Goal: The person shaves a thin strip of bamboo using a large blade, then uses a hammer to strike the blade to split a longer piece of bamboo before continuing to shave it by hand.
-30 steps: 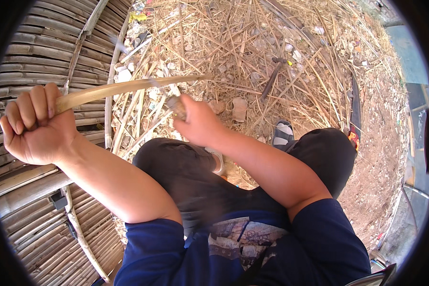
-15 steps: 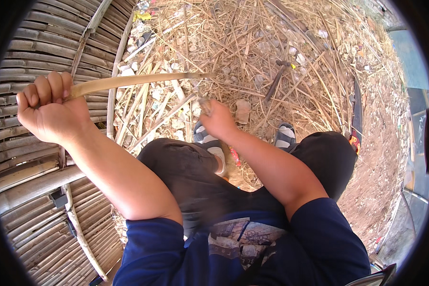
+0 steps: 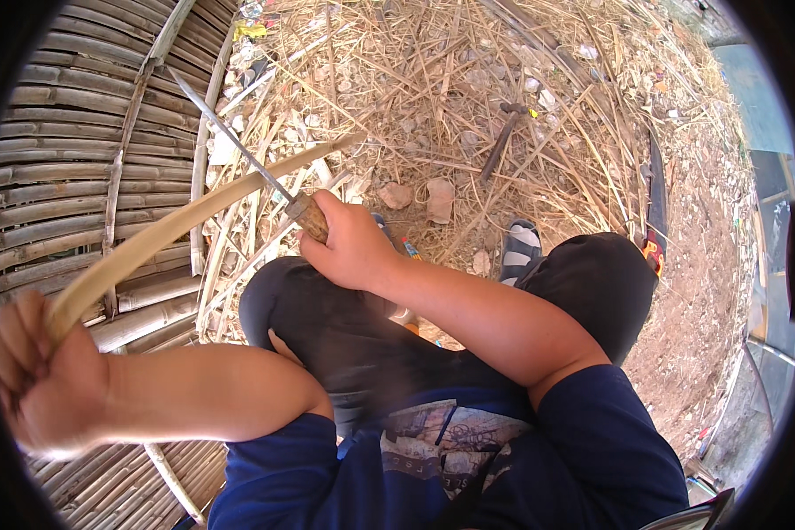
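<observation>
My left hand (image 3: pixel 49 375), slightly blurred at the far left, is closed around the near end of a long bamboo strip (image 3: pixel 181 221). The strip slants up to the right and narrows toward its far end. A knife (image 3: pixel 307 217) is in my closed right hand (image 3: pixel 349 243), held by its round wooden handle. Its long, thin blade points up and to the left, crossing in front of the strip close to the handle. Whether blade and strip touch, I cannot tell.
A bamboo slat wall (image 3: pixel 71 168) stands on the left. Dry straw, bamboo splinters and stones litter the ground (image 3: pixel 397 88). A hammer (image 3: pixel 501 146) lies ahead, and a handsaw (image 3: pixel 655 208) with a red and yellow handle is beside my right knee. My sandalled foot (image 3: pixel 521 247) is below.
My left hand has moved down and left, drawing the bamboo strip with it into a steeper slant. My right hand has moved left, and the knife blade now shows clearly across the strip.
</observation>
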A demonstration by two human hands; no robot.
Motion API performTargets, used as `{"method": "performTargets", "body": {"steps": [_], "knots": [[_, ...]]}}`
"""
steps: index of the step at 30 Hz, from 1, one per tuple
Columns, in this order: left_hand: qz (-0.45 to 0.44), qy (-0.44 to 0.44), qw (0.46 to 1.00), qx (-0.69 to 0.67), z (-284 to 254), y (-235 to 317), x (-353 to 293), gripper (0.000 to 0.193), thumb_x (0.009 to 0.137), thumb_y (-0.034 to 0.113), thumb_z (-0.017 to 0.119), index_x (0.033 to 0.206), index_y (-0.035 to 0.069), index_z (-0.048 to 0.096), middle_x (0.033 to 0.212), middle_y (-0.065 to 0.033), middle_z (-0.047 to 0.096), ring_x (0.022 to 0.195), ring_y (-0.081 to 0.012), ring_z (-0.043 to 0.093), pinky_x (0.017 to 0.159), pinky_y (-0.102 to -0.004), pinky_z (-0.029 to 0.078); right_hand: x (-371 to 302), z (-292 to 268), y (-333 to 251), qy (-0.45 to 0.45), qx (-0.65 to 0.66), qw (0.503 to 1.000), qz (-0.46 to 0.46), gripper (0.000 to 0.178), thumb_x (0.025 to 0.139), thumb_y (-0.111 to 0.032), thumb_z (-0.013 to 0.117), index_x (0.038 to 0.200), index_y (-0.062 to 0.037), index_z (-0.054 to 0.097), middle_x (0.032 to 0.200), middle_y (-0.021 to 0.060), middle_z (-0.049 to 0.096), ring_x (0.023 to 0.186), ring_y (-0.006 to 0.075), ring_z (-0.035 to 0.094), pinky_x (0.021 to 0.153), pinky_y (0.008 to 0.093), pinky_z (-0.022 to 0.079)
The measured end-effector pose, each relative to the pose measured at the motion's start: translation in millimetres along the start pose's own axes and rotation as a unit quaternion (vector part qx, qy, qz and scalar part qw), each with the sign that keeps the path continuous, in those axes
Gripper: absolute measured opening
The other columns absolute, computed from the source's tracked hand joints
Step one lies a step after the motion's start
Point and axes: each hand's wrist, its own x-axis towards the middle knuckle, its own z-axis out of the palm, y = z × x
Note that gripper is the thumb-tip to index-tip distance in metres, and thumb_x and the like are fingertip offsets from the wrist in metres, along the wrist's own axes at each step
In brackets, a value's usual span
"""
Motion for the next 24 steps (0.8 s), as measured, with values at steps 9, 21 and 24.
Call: {"method": "performTargets", "body": {"steps": [9, 21, 24], "knots": [[-0.09, 0.05, 0.995, -0.013, -8, -69, 14, 0.037, 0.085, 0.016, 0.056, 0.06, 0.016, 0.028, 0.055, 0.0024, 0.019, 0.05, -0.011, 0.02, 0.05, -0.0283, 0.02, 1, 1, -6, -0.051, -0.035, 0.998, -0.006, 0.03, 0.08, -0.015, 0.068, 0.1, 0.0014, 0.054, 0.07, 0.0223, 0.063, 0.067, 0.0402, 0.066, 0.061, 0.0458, 0.049], [-0.095, 0.018, 0.992, -0.081, -50, -70, 17, 0.028, 0.092, 0.021, 0.047, 0.067, 0.015, 0.035, 0.055, 0.0016, 0.025, 0.049, -0.0114, 0.02, 0.05, -0.0286, 0.022, 0, -23, 90, -0.085, -0.173, 0.957, 0.215, 0.037, 0.079, -0.022, 0.067, 0.107, 0.0007, 0.059, 0.091, 0.0242, 0.067, 0.089, 0.0431, 0.066, 0.08, 0.0482, 0.052], [-0.099, 0.008, 0.991, -0.092, -35, -62, 9, 0.034, 0.085, 0.018, 0.054, 0.06, 0.017, 0.03, 0.054, 0.0025, 0.021, 0.049, -0.0107, 0.019, 0.05, -0.0286, 0.02, 11, -9, 51, -0.09, -0.139, 0.977, 0.136, 0.036, 0.079, -0.023, 0.069, 0.105, 0.0014, 0.059, 0.087, 0.0229, 0.067, 0.079, 0.0387, 0.067, 0.071, 0.0459, 0.052]]}}
